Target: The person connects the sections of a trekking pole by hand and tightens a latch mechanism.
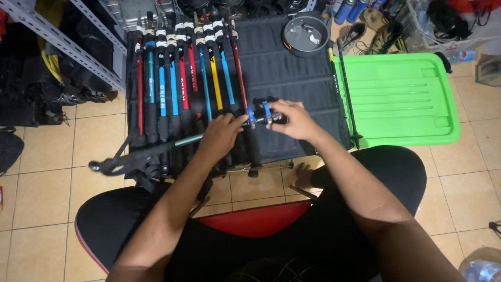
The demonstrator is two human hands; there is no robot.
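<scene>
A telescopic trekking pole (172,143) with a teal shaft lies crosswise over a black folding cot (292,73). My left hand (222,134) grips its shaft near the middle. My right hand (292,119) closes on the pole's section with blue lever clamps (258,114). The black handle and strap (112,164) hang off the cot's left side. Several more poles (182,78) in red, blue, teal and yellow lie side by side on the cot's left half.
A green plastic lid (402,99) lies on the tiled floor to the right, with one black pole (344,89) along its edge. A grey pot (306,35) sits at the cot's far end. Metal shelving (62,42) stands at left. My knees are below.
</scene>
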